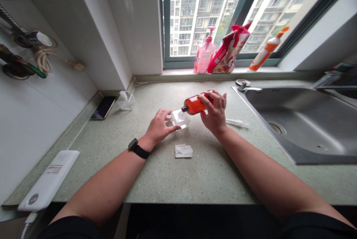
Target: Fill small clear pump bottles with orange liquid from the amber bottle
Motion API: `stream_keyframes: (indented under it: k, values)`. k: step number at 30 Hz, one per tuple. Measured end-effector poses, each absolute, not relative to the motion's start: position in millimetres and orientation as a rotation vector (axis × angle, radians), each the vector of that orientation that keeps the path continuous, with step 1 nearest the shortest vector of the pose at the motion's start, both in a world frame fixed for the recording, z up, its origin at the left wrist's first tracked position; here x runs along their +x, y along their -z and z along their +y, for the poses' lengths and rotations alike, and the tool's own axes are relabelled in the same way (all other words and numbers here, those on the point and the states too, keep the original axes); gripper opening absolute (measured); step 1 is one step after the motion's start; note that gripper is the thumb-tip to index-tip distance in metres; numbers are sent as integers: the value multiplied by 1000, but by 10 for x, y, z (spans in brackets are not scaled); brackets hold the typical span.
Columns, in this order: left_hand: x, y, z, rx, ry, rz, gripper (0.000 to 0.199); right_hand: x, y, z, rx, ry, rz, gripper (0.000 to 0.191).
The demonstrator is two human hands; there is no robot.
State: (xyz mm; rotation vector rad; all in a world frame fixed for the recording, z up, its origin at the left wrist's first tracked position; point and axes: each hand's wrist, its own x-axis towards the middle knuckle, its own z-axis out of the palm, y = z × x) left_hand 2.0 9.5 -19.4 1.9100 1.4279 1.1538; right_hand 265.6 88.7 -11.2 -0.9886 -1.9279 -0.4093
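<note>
At the left of the bench (178, 183), a white power bank (51, 177) lies near the near edge, cable attached. Beyond it, a dark-screened phone (103, 108) lies flat beside a clear container (126, 102). The left hand (159, 126), with a black watch (136, 147) at the wrist, grips the square clear bottle (180, 120) between thumb and fingers. A folded white tissue (183, 151) lies on the near side of this bottle. The right hand (214, 112) grips the orange-red bottle (193, 105), tilted with its dark neck down and left at the mouth of the clear bottle; whether the two touch cannot be determined. Along the far window sill stand a pink pump bottle (205, 57), a red pouch (230, 53) and an orange-and-white bottle (264, 56). Right of the right hand lies a clear, slender item (238, 123); at the far right is the steel sink (304, 110)
</note>
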Motion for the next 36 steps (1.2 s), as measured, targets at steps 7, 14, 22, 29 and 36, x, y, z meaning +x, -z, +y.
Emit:
stream_keyframes:
  k: [7, 14, 22, 29, 36]
  values:
    - [19, 194, 95, 1904, -1151, 1433, 70, 2658, 104, 886, -996, 429, -1926, 83]
    - [18, 193, 97, 1905, -1149, 1429, 70, 2652, 101, 879, -994, 433, -1926, 82]
    - [21, 179, 94, 1914, -1141, 1438, 70, 2655, 96, 878, -990, 438, -1928, 78]
    - [28, 166, 89, 1926, -1132, 1440, 69, 2657, 100, 885, -994, 428, -1931, 85]
    - [37, 133, 77, 1907, -1109, 1441, 68, 2648, 89, 875, -999, 457, -1930, 81]
